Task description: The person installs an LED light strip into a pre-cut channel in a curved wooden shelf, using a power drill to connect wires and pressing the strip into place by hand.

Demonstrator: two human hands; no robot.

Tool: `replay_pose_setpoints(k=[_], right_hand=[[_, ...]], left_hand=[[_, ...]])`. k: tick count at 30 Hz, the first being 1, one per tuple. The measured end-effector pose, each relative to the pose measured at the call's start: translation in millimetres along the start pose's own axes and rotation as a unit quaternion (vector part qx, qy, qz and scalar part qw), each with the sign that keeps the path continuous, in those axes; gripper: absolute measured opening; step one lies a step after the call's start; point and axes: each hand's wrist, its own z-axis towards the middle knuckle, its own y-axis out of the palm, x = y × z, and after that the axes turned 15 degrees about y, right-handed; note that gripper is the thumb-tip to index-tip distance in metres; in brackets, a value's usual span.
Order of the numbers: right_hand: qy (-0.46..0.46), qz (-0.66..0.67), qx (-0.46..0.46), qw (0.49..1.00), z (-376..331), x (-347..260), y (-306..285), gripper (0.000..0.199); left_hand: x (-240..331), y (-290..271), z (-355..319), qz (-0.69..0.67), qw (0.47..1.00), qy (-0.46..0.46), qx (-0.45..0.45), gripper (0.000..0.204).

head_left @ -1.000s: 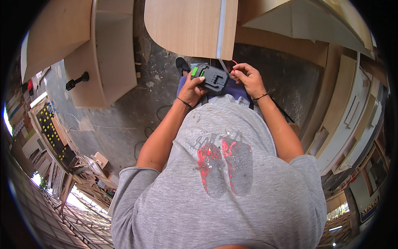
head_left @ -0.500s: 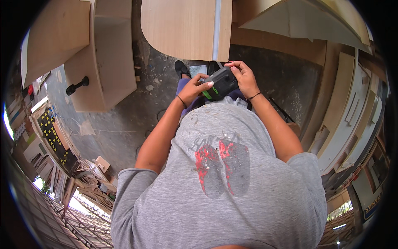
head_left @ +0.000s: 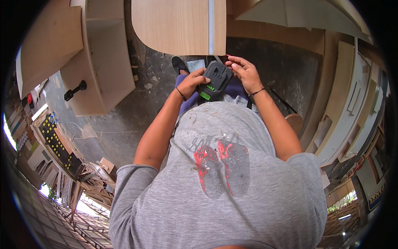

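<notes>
Clamped: your left hand point(head_left: 192, 82) has the black battery pack point(head_left: 219, 81) by its left side, thumb laid on the upper face, fingers mostly hidden beneath. Landmark for these notes: the round-cornered wooden board point(head_left: 176, 29) ahead of you. Pack sits just your side of the board's near edge, around where the board's pale inset strip point(head_left: 211, 27) ends.

Pack's long axis runs away from you, canted a little to the right. Green-marked end points back toward your shirt point(head_left: 215, 166); opposite end points at the board. Slotted face turned up toward you.

Your right hand point(head_left: 245, 74) is just off the board's near right corner, beside the pack, fingers bent, thumb near the forefinger. Red strand point(head_left: 227, 55) shows by the fingertips; too small to tell whether you pinch it, or whether this hand touches the pack.

Around the board: dark shoe point(head_left: 179, 64) just your side of its rounded corner, purple trousers point(head_left: 236, 88) on your side of its near edge. Left of it, well apart, a pale open cabinet point(head_left: 110, 62) with a black fitting point(head_left: 75, 90). Right of it, a pale panel point(head_left: 265, 16).
</notes>
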Motion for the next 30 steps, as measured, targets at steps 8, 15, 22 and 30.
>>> replay_pose_setpoints(k=[8,15,22,30], right_hand=[[0.033,0.054,-0.04,0.997,7.1,-12.0,-3.6,0.032],[0.044,0.06,-0.028,0.997,9.4,-12.1,-6.3,0.034],[-0.004,-0.04,0.008,0.999,4.5,-8.9,3.1,0.034],[-0.041,-0.069,0.028,0.996,7.0,2.3,0.5,0.034]], left_hand=[[2.5,-10.0,5.1,-0.131,0.991,0.0,0.01,0.052],[15.4,-2.4,30.8,0.172,0.982,0.001,-0.082,0.038],[4.1,9.7,54.5,0.164,0.975,-0.052,-0.142,0.027],[7.2,16.9,56.0,0.145,0.978,-0.066,-0.134,0.019]])
